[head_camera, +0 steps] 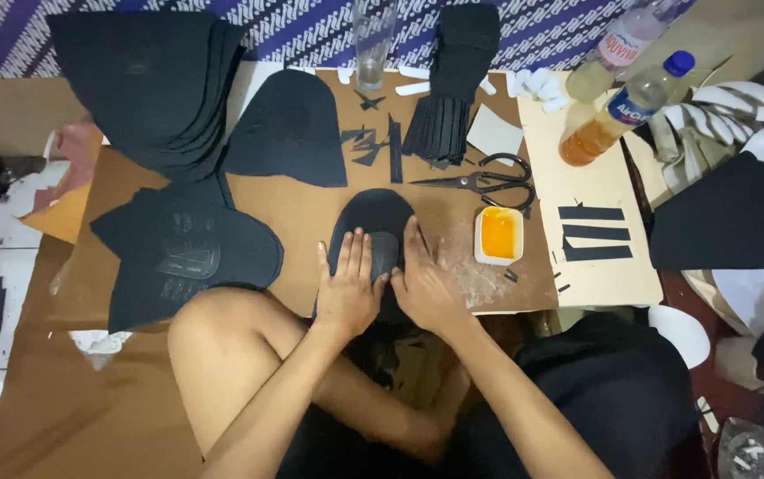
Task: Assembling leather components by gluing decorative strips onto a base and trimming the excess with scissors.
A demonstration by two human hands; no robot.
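Hands at centre: my left hand (348, 288) and right hand (424, 286) lie flat and released, pressing a black rounded fabric piece (375, 223) onto the brown board (302, 213). Scissors (488, 182) and an orange glue tub (498, 235) lie at two o'clock of it.

Both forearms are bare from the elbows down, with no sleeves showing anywhere along them. The left hand (349, 288) and the right hand (424, 286) are bare too: no gloves, rings, watch or wristband that I can make out. Below the left hand a bare knee (222, 341) shows, uncovered as far as it can be seen. Below the right hand, the other leg is covered by loose black cloth (603, 390), plain and without any pattern.
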